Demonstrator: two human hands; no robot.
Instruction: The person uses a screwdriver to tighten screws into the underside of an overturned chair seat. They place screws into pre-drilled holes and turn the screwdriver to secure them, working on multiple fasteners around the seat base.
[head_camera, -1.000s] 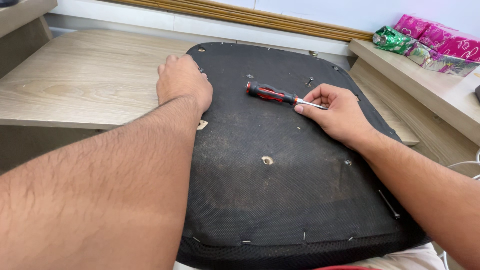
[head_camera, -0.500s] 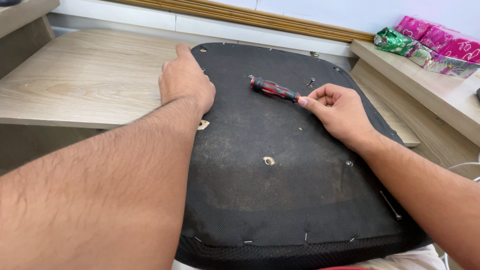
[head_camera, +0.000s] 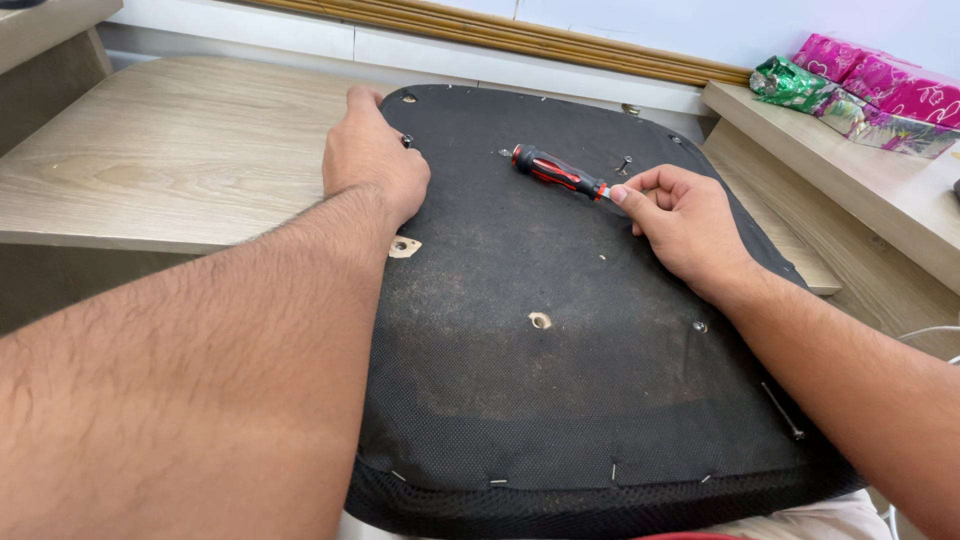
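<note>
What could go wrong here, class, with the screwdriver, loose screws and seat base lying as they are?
1. The right hand pinches only the shaft end of the screwdriver, so it may slip or swing.
2. The loose screw near the far edge and the long screw near the right edge of the black seat base could roll off and get lost.
3. The left hand presses one side only, so the base might shift.

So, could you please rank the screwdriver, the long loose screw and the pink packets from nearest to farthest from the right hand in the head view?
1. The screwdriver: touching the right hand at its fingertips, lying on the black seat pad.
2. The long loose screw: near the pad's right edge, beside the forearm.
3. The pink packets: on the wooden ledge at far right.
</note>
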